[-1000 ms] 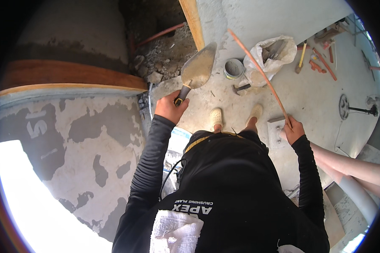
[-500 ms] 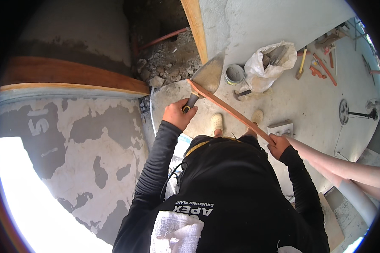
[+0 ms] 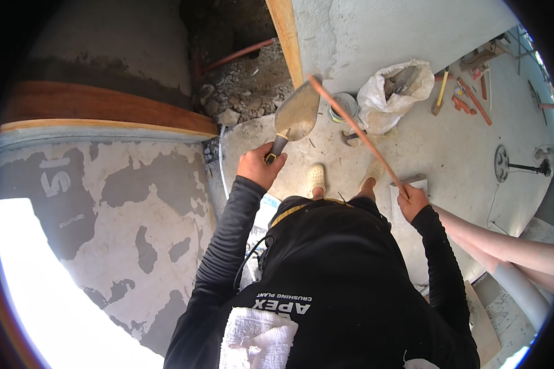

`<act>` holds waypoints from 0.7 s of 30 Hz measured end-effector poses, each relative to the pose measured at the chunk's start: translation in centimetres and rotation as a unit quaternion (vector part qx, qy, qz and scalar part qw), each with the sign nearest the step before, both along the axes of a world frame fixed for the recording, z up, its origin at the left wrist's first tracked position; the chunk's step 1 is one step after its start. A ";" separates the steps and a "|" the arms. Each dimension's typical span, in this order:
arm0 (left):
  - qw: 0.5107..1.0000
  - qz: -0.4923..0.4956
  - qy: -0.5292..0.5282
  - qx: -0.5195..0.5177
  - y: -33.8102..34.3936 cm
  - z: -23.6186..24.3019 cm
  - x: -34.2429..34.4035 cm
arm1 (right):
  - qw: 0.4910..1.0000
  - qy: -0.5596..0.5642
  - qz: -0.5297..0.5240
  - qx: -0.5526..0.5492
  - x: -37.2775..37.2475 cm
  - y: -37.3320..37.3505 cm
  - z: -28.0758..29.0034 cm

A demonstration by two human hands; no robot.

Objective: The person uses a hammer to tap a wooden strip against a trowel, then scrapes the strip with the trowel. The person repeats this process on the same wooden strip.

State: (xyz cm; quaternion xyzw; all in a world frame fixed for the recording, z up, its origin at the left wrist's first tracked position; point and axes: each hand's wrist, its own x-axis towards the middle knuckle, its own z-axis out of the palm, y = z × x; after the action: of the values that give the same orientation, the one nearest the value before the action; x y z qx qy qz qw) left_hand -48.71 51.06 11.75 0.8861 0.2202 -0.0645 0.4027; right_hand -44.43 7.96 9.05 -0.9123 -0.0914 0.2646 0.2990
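My left hand (image 3: 261,166) is closed round the dark handle of a trowel (image 3: 298,117), whose broad metal blade points away from me. In my right hand (image 3: 412,203) is one end of a thin reddish-brown wooden strip (image 3: 364,138). The strip slants up and to the left, and its far end overlaps the trowel's tip in view; whether they touch I cannot tell. Behind the strip stands a bucket (image 3: 343,108) of grey material, partly hidden. Close to it a hammer (image 3: 353,136) lies on the floor.
An open white sack (image 3: 393,92) stands beside the bucket. Rubble (image 3: 240,101) lies beyond the doorway's wooden frame. A yellow-handled tool (image 3: 440,92) and orange pipes (image 3: 474,104) lie to the right, near a fan (image 3: 502,163). Another person's legs (image 3: 505,243) reach in at right.
My right hand has shifted slightly right and turned the strip, so its far end moved from the blade's base up to its tip. The trowel blade has tilted slightly; the left hand barely moved.
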 end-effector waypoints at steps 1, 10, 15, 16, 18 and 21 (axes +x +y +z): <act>0.999 0.019 0.021 -0.028 0.0 0.0 0.0 | 0.997 -0.008 0.070 -0.042 0.0 0.0 0.0; 1.000 -0.011 -0.015 0.007 0.1 -0.5 0.3 | 0.986 0.052 0.144 -0.061 -0.4 0.8 -0.1; 0.998 -0.037 -0.030 0.029 -0.4 -0.9 0.1 | 0.998 -0.058 -0.036 -0.010 0.2 0.8 -0.4; 0.998 -0.040 -0.031 0.037 -0.6 -0.9 0.1 | 0.999 -0.010 -0.001 -0.030 0.2 0.8 -0.6; 0.998 -0.038 -0.033 0.038 -0.8 -0.8 0.3 | 0.998 0.010 0.052 -0.022 -0.2 1.0 -1.0; 0.998 -0.041 -0.035 0.043 -1.1 -0.7 0.4 | 0.997 -0.012 0.060 -0.037 0.0 1.3 -2.0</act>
State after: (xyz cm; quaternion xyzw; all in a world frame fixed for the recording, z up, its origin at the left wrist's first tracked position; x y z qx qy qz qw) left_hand -48.29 49.97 11.09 0.9127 0.1717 -0.0409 0.3684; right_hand -44.47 9.27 7.08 -0.9187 -0.1397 0.2744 0.2472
